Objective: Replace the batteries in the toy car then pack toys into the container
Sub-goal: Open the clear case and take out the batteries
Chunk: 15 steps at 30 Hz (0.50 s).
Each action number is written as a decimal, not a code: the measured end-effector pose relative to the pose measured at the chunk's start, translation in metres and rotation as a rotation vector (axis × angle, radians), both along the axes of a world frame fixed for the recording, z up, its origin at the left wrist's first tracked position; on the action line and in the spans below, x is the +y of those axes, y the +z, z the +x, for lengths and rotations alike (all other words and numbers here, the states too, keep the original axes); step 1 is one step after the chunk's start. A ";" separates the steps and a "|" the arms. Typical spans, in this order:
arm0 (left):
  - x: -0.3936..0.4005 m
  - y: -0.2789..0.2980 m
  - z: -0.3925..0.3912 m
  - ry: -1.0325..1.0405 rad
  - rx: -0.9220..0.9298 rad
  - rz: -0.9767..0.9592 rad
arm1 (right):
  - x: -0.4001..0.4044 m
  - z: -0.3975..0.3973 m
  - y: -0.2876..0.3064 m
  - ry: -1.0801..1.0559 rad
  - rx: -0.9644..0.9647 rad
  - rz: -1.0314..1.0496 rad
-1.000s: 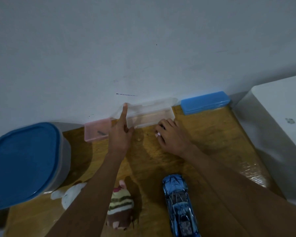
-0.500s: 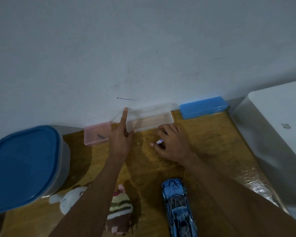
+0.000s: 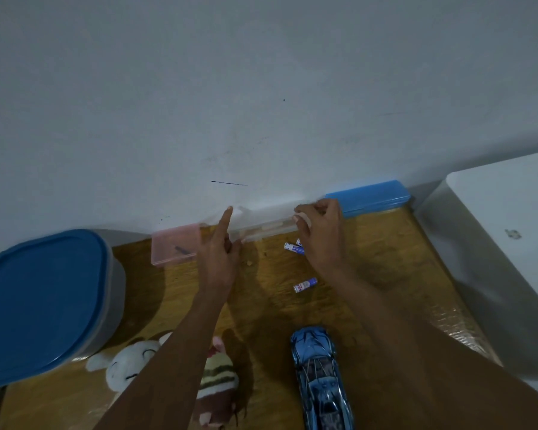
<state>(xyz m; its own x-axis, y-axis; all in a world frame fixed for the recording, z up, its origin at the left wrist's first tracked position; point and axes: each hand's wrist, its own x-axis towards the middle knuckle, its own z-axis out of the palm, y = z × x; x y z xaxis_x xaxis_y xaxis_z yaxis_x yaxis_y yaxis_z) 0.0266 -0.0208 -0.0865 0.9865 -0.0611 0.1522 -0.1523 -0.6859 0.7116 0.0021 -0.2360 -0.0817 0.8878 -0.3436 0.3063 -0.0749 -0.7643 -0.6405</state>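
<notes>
- Toy car (image 3: 319, 380) parked at about 6 o'clock on the wooden table (image 3: 385, 274), nose pointing away toward the wall. Untouched, well apart from both hands.
- Probably light, hard plastic with a glossy shell, so a bit slippery. Best grabbed across the body sides, then flipped for the battery door underneath (not visible from here).
- Loose batteries (image 3: 294, 247) lying just beside the right hand, one more battery (image 3: 305, 284) a little nearer, around 5 o'clock of that hand. Small, smooth, round, so likely to roll. Pinch across the middle.
- Left hand (image 3: 219, 259) at the clear box (image 3: 267, 231) near 12 o'clock, index finger stretched up along the lifted lid, other fingers curled loosely. Holding the lid up, looks like.
- Right hand (image 3: 322, 231) half curled at the right end of that clear box, fingertips pinched at its edge; can't tell if anything is in the pinch, too blurry.
- Clear box contents hard to make out, maybe pale strips.
- Pink box (image 3: 174, 245) at 11 o'clock, touching the clear one, one dark small item inside.
- Blue case (image 3: 367, 197) at 1 o'clock, closed.
- Big container (image 3: 44, 302) at 9 o'clock, blue lid on, contents hidden.
- Plush toys (image 3: 174, 377) at 7 o'clock, soft, squishable, easy packing, not yet packed.
</notes>
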 end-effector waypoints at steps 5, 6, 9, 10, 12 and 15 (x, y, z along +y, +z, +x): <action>0.002 -0.003 0.000 -0.032 -0.019 0.021 | 0.011 -0.014 -0.009 0.016 0.071 0.125; 0.002 -0.001 0.000 -0.034 -0.016 0.029 | 0.012 -0.013 -0.008 0.005 0.072 0.140; -0.001 0.002 -0.002 -0.022 -0.005 0.019 | 0.014 -0.007 -0.004 -0.040 0.115 0.166; -0.002 0.003 -0.002 -0.007 0.001 0.014 | 0.014 -0.006 -0.004 -0.050 0.137 0.168; -0.003 0.004 -0.003 0.014 0.006 0.021 | 0.015 -0.005 -0.003 -0.059 0.170 0.171; -0.003 0.004 -0.003 0.024 -0.021 0.046 | 0.016 -0.006 -0.002 -0.074 0.179 0.189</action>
<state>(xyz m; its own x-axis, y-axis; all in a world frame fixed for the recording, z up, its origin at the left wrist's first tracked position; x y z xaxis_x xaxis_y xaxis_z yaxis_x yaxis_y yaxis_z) 0.0235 -0.0238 -0.0825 0.9844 -0.0451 0.1702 -0.1499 -0.7217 0.6758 -0.0037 -0.2201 -0.0839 0.8922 -0.4460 0.0712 -0.2508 -0.6204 -0.7431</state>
